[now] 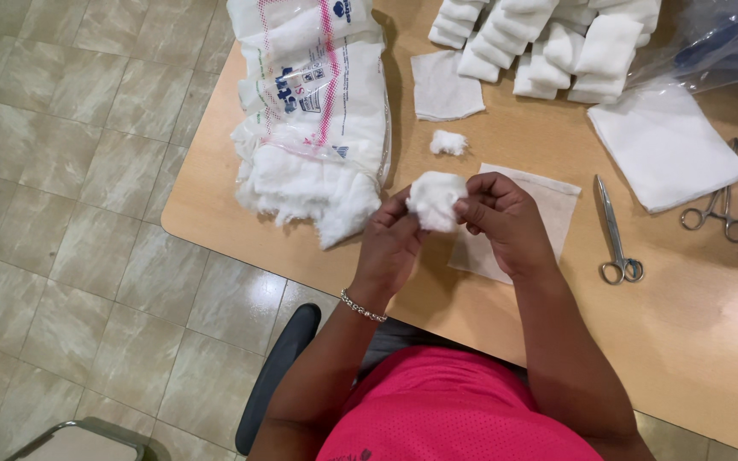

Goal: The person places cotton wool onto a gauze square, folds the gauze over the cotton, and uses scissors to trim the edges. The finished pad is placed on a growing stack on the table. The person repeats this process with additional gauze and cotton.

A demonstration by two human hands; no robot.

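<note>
Both my hands hold one white cotton wad (434, 200) above the wooden table (668, 341). My left hand (392, 242), with a beaded bracelet at the wrist, grips the wad's left side. My right hand (502, 219) pinches its right side with closed fingers. Under my right hand lies a flat square of white gauze (557, 205). A smaller cotton tuft (448, 142) rests on the table just beyond the wad. An open plastic bag of cotton wool (313, 111) lies to the left, with cotton spilling from its near end.
Metal scissors (615, 235) lie right of the gauze, another pair of scissors (717, 205) further right. A stack of gauze squares (666, 145), several folded gauze pieces (548, 43), one single gauze square (444, 85) and a clear plastic bag (719, 43) sit at the back. A chair armrest (277, 367) is below; tiled floor lies left.
</note>
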